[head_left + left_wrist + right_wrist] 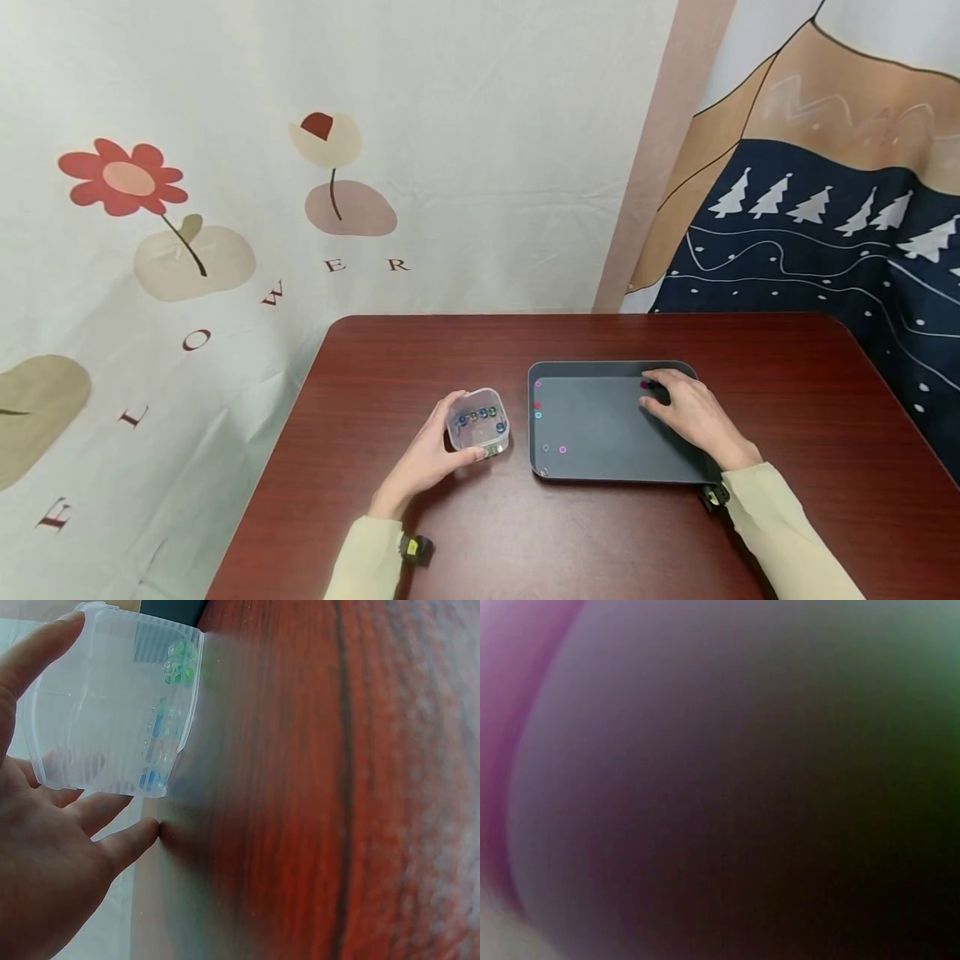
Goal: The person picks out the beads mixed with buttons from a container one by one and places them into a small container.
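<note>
Several small coloured rings (538, 407) lie near the tray (600, 471) left edge; light, slippery, best pinched by the rim. Left hand (429, 457) fingers wrap the clear cup (478, 421); right hand (693, 412) fingers curl on one ring at the far right corner.

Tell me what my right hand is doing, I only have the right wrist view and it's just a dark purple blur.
Observer: In the head view your right hand rests inside a dark grey tray, its fingertips at the tray's far right corner by a small reddish ring.
Operator: Anything else in that tray?
Observer: A few small coloured rings lie along its left side, among them a red one and a purple one.
Operator: And my left hand?
Observer: Your left hand holds a small clear plastic container on the table, left of the tray. Several coloured rings sit inside it.
</note>
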`<state>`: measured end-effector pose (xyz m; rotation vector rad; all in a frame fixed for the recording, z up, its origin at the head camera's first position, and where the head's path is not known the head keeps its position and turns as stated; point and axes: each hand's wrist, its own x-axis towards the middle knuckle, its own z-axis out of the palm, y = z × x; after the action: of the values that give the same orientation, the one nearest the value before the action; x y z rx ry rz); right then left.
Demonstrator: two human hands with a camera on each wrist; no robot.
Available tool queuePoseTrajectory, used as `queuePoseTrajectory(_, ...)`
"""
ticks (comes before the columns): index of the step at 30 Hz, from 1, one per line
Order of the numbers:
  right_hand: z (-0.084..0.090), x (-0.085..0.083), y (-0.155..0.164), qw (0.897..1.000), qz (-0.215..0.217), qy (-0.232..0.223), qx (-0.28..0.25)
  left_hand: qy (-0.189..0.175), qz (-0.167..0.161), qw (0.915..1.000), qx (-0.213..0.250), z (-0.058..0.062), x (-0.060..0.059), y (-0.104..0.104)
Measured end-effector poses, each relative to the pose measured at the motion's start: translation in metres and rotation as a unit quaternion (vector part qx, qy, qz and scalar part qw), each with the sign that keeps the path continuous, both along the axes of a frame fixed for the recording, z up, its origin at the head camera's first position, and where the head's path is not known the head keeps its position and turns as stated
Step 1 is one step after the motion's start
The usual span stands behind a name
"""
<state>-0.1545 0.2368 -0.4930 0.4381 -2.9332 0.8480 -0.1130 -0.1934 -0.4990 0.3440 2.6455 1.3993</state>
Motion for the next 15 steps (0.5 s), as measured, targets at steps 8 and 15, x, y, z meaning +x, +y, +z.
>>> queuePoseTrajectory(8,-0.0009,-0.0023,0.0001,1.000,-0.004,-0.003,0.003,-0.001,0.001,1.0000,0.007,-0.0004,0.0001,-0.0004)
queuePoseTrajectory(15,-0.0021,-0.0001,-0.0007,1.000,0.011,0.001,0.007,-0.004,0.004,1.0000,0.002,-0.0010,0.0000,0.0000)
